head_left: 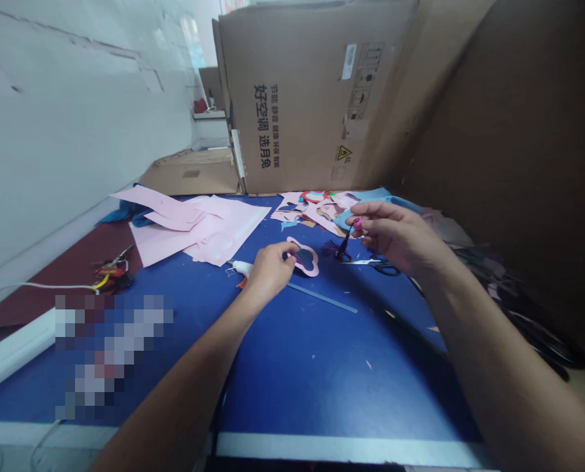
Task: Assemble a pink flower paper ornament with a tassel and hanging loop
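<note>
My left hand (270, 272) pinches a pink paper cutout (308, 257), a rounded lobed shape with a dark centre. My right hand (390, 233) is shut on a slim black applicator (345, 241) with a magenta end, its tip pointing down over the blue tabletop (292, 373). The two hands are apart. Just below the left hand lies a white glue gun (238, 267), partly hidden by that hand. Black-handled scissors (371, 263) lie under the right hand, next to a heap of paper scraps (312, 213). A thin ruler (321, 298) lies near the left hand.
Large pink paper sheets (194, 226) lie at the far left of the table. Red-handled scissors (113, 272) and a wire sit on a maroon mat (66, 269). A cardboard box (312, 98) stands behind the table, and cardboard (508, 144) walls the right side.
</note>
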Available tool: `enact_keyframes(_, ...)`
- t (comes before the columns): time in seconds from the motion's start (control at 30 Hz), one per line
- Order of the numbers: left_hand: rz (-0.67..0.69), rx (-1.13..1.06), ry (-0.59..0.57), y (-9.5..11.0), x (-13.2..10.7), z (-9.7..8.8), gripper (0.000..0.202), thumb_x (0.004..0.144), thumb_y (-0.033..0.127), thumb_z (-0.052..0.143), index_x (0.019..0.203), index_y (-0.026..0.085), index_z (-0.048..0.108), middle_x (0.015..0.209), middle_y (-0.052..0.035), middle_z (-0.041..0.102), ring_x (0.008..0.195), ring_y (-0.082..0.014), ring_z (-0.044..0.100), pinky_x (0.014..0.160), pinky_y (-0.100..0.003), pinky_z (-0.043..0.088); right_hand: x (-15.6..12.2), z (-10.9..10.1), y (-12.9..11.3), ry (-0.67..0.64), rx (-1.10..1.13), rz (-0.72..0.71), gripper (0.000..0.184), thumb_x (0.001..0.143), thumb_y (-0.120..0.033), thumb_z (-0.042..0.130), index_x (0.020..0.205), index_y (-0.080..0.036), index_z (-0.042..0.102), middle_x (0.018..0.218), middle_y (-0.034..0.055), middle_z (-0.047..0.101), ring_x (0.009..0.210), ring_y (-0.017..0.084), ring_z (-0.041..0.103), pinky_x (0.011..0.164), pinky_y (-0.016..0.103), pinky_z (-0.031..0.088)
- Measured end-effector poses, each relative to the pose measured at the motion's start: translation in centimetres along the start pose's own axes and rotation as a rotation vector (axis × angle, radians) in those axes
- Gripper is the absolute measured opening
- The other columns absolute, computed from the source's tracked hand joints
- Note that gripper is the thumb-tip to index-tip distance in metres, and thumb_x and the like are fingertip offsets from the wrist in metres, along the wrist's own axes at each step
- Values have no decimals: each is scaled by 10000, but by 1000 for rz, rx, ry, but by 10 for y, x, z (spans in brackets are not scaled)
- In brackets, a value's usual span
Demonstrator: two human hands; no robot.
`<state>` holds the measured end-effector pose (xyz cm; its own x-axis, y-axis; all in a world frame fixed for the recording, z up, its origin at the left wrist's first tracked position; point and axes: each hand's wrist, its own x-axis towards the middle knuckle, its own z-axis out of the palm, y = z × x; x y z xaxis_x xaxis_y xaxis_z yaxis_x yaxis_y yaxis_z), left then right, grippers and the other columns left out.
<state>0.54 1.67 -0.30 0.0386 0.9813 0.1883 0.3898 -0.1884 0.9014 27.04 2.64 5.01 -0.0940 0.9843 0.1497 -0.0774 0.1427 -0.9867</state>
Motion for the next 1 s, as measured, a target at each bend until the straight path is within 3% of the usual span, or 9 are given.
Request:
enact_keyframes(0.1, 101, 141, 3, -1, -1, -3, 277, 810, 41, 710, 835, 280, 850, 791, -40, 786, 812, -237, 704, 889, -347, 564, -1, 1, 0, 4, 3, 14, 342, 714, -294, 915, 1035, -248, 805, 921, 26, 785, 762, 173, 711, 599, 269, 527)
enact_keyframes(0.33, 205, 247, 47, -5, -1, -4, 259, 847, 39, 714, 885, 254, 852, 1141, -105, 817, 1107, -289, 723, 1108, -418, 498, -6, 6, -3, 7, -7, 34, 333, 705, -259, 900, 1026, -248, 811, 954, 32, 792, 779, 169, 709, 610, 258, 532)
enact_keyframes(0.5, 159, 115, 67, 17, -6, -1, 190, 885, 96, 739, 954, 238, 844, 1078, -66, 812, 910, -213, 703, 923, -343, 545, -7, 10, 2, -42, -17, 53, 359, 708, -284, 915, 1047, -246, 803, 1012, 48, 807, 767, 170, 705, 600, 270, 532)
enact_keyframes(0.63, 222, 31, 86, 32, -15, 6, 181, 922, 122, 733, 1020, 224, 845, 1066, -55, 807, 856, -175, 675, 847, -299, 528, -10, 17, 9, -89, -1, 81, 355, 732, -277, 915, 1069, -247, 808, 1019, 42, 804, 788, 164, 705, 642, 275, 537)
enact_keyframes(0.77, 296, -16, 103, 34, -21, 13, 180, 927, 149, 746, 1060, 229, 837, 1073, -42, 793, 832, -154, 676, 807, -285, 537, -12, 26, 12, -129, -53, 72, 373, 759, -286, 898, 1117, -232, 806, 1006, 43, 785, 834, 177, 704, 662, 278, 521)
enact_keyframes(0.9, 338, -42, 52, 32, -22, 14, 164, 944, 166, 724, 1056, 234, 824, 1036, -27, 767, 731, -127, 634, 667, -263, 534, -15, 37, 12, -178, -105, 36, 388, 774, -299, 873, 1141, -209, 782, 999, 44, 775, 837, 183, 703, 673, 289, 519)
enact_keyframes(1.0, 359, -39, 32, 31, -21, 15, 157, 951, 160, 714, 1024, 242, 826, 1000, -23, 748, 725, -126, 642, 659, -266, 554, -17, 45, 9, -214, -142, 18, 340, 791, -294, 835, 1109, -199, 763, 986, 52, 774, 820, 188, 695, 670, 303, 526)
